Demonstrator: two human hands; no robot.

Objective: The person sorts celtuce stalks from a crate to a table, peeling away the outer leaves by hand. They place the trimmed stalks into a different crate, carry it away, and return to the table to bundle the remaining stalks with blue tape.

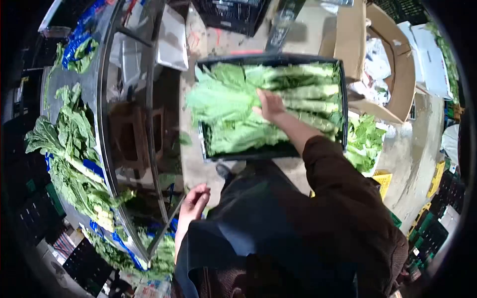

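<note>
A black crate [344, 107] in front of me is filled with stem lettuce [226, 97], its leaves to the left and thick pale stems to the right. Over the middle of the crate, my right hand [271, 105] is closed on a stem lettuce where leaves meet stem; part of the grip is hidden. My left hand [195, 201] hangs lower left, between my body and the metal-edged table, with fingers curled in and nothing visible in them.
On the metal table [107, 49] at left lie leafy stalks [74, 144] with blue ties. An open cardboard box [397, 94] stands at the right, near more leafy greens [365, 141]. Another black crate [231, 15] is at the top, and a yellow crate [381, 181] at lower right.
</note>
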